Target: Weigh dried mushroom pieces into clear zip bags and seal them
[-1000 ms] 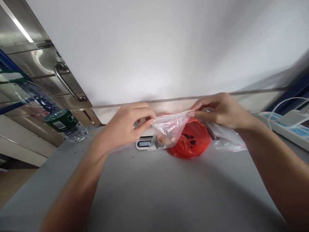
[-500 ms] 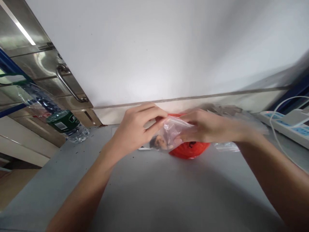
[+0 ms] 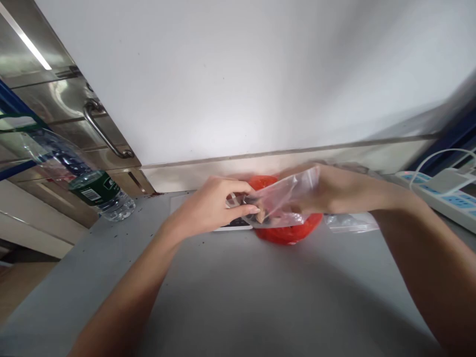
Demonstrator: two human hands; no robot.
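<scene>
A clear plastic bag [image 3: 288, 196] with brown and dark pieces in its left end lies between my hands, above a red plastic bag [image 3: 293, 234]. My left hand [image 3: 213, 206] pinches the end with the pieces between thumb and fingers. Behind the clear bag's right end is my right hand [image 3: 320, 191]; its fingers are mostly hidden, so what they do cannot be made out. Under my left hand, a flat white device with a dark panel [image 3: 236, 227] shows in part.
A large plastic bottle with a green label [image 3: 97, 189] stands at the left. More clear bags [image 3: 349, 223] lie right of the red bag. A white power strip [image 3: 442, 198] with a cable is at the far right. A white wall [image 3: 230, 84] rises behind the grey table [image 3: 260, 297].
My left hand has moved from the clear bag's upper edge to the end with the pieces. The bag is now stretched out sideways, and my right hand has shifted behind it.
</scene>
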